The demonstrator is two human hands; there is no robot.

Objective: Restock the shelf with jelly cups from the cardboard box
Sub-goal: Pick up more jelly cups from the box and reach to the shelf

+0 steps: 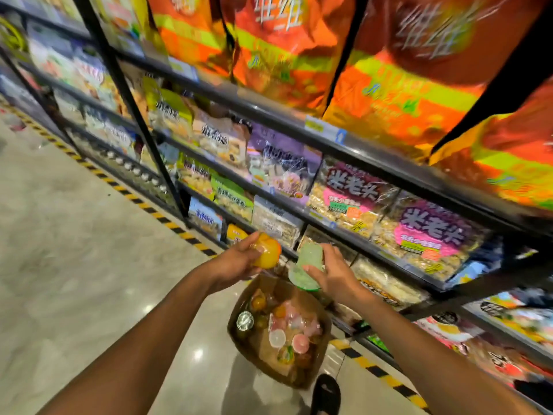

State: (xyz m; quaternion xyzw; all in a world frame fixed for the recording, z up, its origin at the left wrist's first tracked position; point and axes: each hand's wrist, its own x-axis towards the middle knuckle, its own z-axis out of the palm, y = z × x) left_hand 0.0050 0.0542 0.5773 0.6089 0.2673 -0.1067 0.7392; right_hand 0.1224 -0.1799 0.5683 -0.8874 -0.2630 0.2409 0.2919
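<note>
The left hand (239,262) is curled round an orange-yellow jelly cup (267,253), fingers wrapped over its side and the cup tipped on a slant. Just beside it, but not touching, the right hand (332,271) holds a pale green jelly cup (306,266), thumb across its near side and the wide rim pointing down and toward the person. Both hands are raised in front of the lower tiers of the shelf (374,248), with bare forearms reaching in from the bottom of the view. Directly below the hands, the cardboard box (325,333) stands open on the floor (74,235), close to the foot of the shelf. In it lies a loose heap of more jelly cups (287,327), pink, white, orange and dark ones, some on their sides and one showing a foil lid. A black sandal (326,393) shows at the box's near edge. A strip of yellow-and-black hazard tape (167,223) runs along the floor at the base of the black metal racking. Clear snack bags with purple and pink labels (353,199) fill the tier above the hands, and large orange bags (284,55) with green bands hang over the top tier. Much of the racking farther left is blurred, so its goods cannot be told apart.
</note>
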